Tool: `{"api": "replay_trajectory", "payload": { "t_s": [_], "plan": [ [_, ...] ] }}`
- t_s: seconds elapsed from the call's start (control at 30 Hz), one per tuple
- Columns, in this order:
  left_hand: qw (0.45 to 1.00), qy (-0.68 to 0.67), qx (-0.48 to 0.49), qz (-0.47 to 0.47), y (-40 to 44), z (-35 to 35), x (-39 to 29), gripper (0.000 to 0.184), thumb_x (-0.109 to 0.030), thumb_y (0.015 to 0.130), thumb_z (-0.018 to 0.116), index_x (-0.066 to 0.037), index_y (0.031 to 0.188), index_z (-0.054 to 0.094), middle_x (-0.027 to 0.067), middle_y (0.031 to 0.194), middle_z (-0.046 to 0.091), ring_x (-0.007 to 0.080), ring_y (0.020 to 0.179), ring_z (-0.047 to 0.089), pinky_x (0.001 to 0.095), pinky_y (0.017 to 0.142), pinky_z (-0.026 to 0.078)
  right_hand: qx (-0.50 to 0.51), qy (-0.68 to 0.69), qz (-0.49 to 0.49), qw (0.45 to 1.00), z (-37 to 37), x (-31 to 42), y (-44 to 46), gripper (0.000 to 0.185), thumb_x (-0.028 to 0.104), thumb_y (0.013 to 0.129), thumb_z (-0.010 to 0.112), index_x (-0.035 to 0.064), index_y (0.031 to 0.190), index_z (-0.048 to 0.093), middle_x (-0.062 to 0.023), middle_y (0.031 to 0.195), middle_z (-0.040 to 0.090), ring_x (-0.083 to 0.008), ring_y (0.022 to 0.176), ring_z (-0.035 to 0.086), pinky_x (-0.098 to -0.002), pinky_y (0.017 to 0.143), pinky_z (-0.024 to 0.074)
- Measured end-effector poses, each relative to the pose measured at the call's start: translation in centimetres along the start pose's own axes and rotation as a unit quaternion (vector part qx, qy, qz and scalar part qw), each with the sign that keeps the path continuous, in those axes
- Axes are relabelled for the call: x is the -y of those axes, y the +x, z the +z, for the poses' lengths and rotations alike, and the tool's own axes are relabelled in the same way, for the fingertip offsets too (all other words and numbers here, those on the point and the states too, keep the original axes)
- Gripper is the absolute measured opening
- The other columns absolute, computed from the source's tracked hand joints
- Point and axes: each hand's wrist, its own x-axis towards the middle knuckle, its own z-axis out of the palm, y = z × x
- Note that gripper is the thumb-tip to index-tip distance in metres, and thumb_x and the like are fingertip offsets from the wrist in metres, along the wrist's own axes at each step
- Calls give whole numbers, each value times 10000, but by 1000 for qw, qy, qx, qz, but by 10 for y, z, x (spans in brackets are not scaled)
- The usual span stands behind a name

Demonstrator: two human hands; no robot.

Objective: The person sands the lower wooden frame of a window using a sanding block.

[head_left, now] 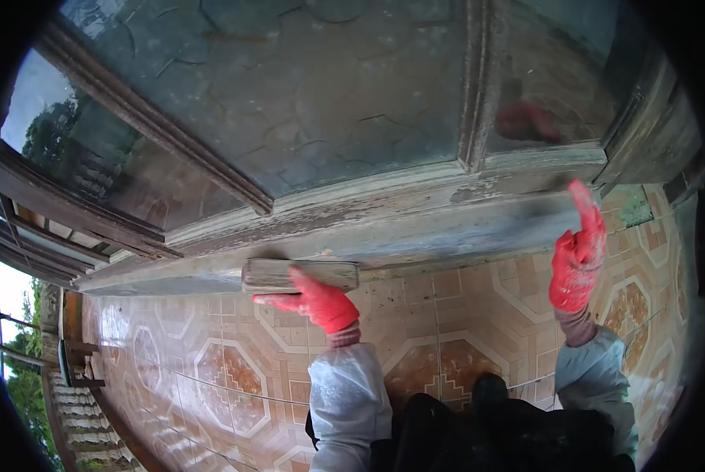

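My left hand (318, 304), in a red glove, is at a long, worn wooden block (329, 275) at the foot of a wood-framed glass door. One digit lies over the block's face and another stretches left along its lower edge; the remaining fingers are hard to make out. At the lower right corner of the door is my right hand (576, 263), also red-gloved. Its index finger points up toward the bottom rail (399, 200), while the other fingers are partly curled. I see nothing in it. Paint on the rail is weathered and flaking.
Patterned tiles (230, 377) cover the floor below the door. Dark glass panes (321, 94) rise between wooden mouldings (148, 118). A balustrade (93, 417) stands at the lower left, with greenery outside. My dark-clad legs (478, 433) are at the bottom.
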Motion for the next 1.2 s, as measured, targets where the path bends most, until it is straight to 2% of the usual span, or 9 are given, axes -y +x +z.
{"api": "replay_trajectory", "payload": {
  "t_s": [0.2, 0.3, 0.4, 0.67, 0.7, 0.77, 0.93, 1.03, 1.2],
  "plan": [
    [940, 247, 110, 210, -97, 21, 23, 922, -308, 824, 687, -121, 1515, 105, 232, 1458, 228, 413, 1214, 428, 549, 964, 414, -222, 158, 240, 932, 7, -62, 69, 536, -71, 824, 389, 69, 1321, 534, -49, 1301, 567, -103, 849, 508, -221, 681, 425],
    [804, 155, 293, 494, -153, 37, 49, 738, -310, 803, 710, -337, 1424, 311, 216, 1351, 366, 393, 1118, 491, 560, 898, 424, -356, 190, 132, 905, 20, -91, 94, 478, -21, 848, 411, 74, 1299, 539, -56, 1239, 593, -98, 635, 437, -246, 553, 385],
    [747, 209, 362, 517, -149, 24, 64, 694, -337, 792, 737, -452, 1363, 361, 206, 1292, 432, 381, 1104, 502, 539, 903, 428, -316, 69, 129, 937, 8, -88, 110, 478, -25, 847, 420, 63, 1303, 536, -76, 1263, 583, -117, 752, 496, -242, 617, 407],
    [616, 235, 371, 654, -80, 17, 35, 659, -361, 755, 775, -337, 1333, 460, 138, 1243, 473, 311, 1058, 507, 498, 847, 444, -393, -217, -117, 886, 42, -137, 106, 169, 91, 885, 586, 9, 816, 455, -127, 690, 486, -305, 686, 515, -468, 767, 472],
    [642, 229, 483, 550, -109, 26, 43, 674, -346, 826, 692, -267, 1429, 402, 123, 1296, 478, 288, 1103, 516, 474, 896, 455, -378, -5, -17, 925, 45, -123, 99, 193, 174, 889, 609, 55, 820, 474, -113, 705, 498, -287, 645, 522, -451, 773, 495],
    [355, 257, 359, 824, -141, 56, 26, 654, -306, 922, 562, -204, 1508, 291, 123, 1362, 469, 296, 1160, 516, 478, 975, 436, -359, 209, 106, 903, 46, -105, 85, 264, 271, 888, 610, 79, 959, 442, -107, 856, 488, -263, 680, 547, -418, 789, 521],
    [347, 254, 359, 828, -106, 35, 55, 636, -347, 935, 535, -218, 1509, 296, 93, 1428, 401, 289, 1208, 483, 469, 978, 431, -224, 198, 185, 936, 33, -119, 83, 769, 325, 866, 519, -13, 1498, 240, -139, 1397, 400, -238, 988, 614, -357, 829, 531],
    [467, 247, 433, 730, -35, -3, 63, 600, -419, 906, 610, -249, 1448, 418, 91, 1300, 455, 284, 1136, 503, 450, 873, 470, -364, 25, 22, 931, 36, -119, 93, 260, 34, 794, 575, -15, 1049, 548, -140, 1053, 582, -322, 953, 551, -356, 871, 423],
    [377, 257, 425, 782, -85, 27, 44, 595, -324, 944, 562, -235, 1488, 340, 122, 1394, 433, 301, 1164, 496, 443, 896, 479, -398, 47, 20, 916, 45, -126, 91, 61, -16, 788, 590, -18, 848, 600, -134, 999, 627, -335, 937, 534, -356, 876, 398]
  ]
}}
